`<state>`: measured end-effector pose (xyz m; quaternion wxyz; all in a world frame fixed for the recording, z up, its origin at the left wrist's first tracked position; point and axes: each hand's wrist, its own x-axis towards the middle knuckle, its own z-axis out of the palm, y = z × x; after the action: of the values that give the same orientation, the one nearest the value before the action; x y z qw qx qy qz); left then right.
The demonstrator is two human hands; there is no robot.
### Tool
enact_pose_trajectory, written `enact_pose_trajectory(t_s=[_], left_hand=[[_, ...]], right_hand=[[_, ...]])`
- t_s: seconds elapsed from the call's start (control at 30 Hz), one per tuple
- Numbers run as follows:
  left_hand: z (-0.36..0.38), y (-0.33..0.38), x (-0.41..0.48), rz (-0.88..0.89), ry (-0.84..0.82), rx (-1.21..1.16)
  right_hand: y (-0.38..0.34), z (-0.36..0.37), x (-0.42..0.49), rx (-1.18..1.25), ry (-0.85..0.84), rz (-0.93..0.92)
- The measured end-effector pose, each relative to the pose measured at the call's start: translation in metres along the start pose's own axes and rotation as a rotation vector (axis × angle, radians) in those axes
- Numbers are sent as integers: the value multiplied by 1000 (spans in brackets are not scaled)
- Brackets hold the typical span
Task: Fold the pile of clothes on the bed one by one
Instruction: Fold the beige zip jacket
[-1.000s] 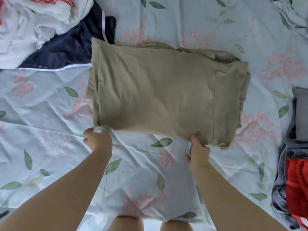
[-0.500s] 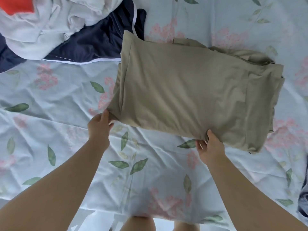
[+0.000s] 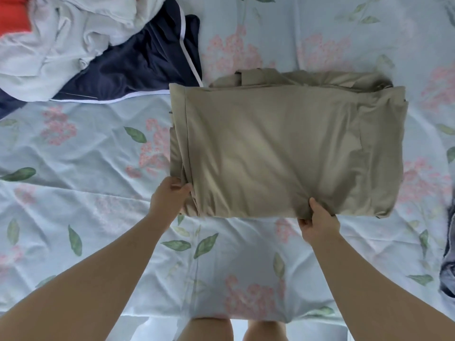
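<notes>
Midway across the bed (image 3: 98,168), just back from its near edge, the tan garment (image 3: 283,148) comes square. Half a second back it sits skewed, left end swung away. Now its near edge runs level with the bed's near edge and it lies flat as a tidy rectangle. Its far-left corner just meets the white-trimmed hem of the navy garment (image 3: 138,65).

What does that mean? This piece looks as good as folded. I read this as a last straightening, or a grip ready to carry the bundle off to one side.

There's plenty left, though. Up at the far-left corner the pile is loose: white clothes (image 3: 61,45) are heaped over the navy one, with a red piece (image 3: 12,18) at the far-left corner. A sliver of dark cloth (image 3: 449,267) shows at the right edge, too cropped to read.

Now the hands. The left hand (image 3: 170,195) grips the near-left corner, its fingers curled round the stacked layers. The right hand (image 3: 318,221) pinches the near edge to the right of its middle, with the thumb on top and the fingers tucked beneath. Both forearms reach in from the near edge, spread well apart, wrists low to the sheet.
</notes>
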<state>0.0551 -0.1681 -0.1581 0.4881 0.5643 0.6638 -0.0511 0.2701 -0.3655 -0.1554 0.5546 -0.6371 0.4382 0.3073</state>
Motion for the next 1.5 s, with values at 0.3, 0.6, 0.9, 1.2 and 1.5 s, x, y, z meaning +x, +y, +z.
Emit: enact_pose_trajectory(t_s=[0.3,0.6,0.9,1.2,1.5], left_hand=[[63,94,-28,572,170,273],[156,170,-15,694,-125,698],[179,201,5,487,-83,945],[172,225,17,754,-42,515],[172,236,52,527,-262,815]], right_hand=[[-28,-65,12,-65,119,-65],[-41,-89,35,-30,115,-46],[-41,-89,45,31,55,-66],[-44,-90,47,8,-5,-19],[-43,-78,45,69,-137,24]])
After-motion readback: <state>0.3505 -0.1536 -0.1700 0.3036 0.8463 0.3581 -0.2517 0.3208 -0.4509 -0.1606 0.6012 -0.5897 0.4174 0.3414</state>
